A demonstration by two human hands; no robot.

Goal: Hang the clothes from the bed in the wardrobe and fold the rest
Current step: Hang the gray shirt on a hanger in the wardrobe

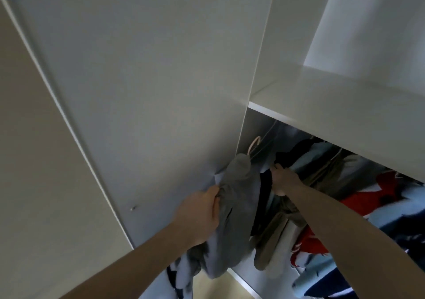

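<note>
A grey garment (234, 206) hangs on a pale hanger whose hook (254, 144) rises at the far left end of the wardrobe's hanging space. My left hand (200, 216) is shut on the garment's left side, just below its shoulder. My right hand (284, 179) presses against the dark and olive hanging clothes (299, 160) beside it, holding them to the right. More hung clothes, red (368, 197) and light blue, fill the rail to the right. The rail itself is hidden under the shelf.
A white shelf (322, 105) runs above the hanging clothes. The wardrobe's white side panel (149, 80) stands close on the left, with a beige wall (34, 160) beyond it. A strip of light wooden floor (218, 285) shows at the bottom.
</note>
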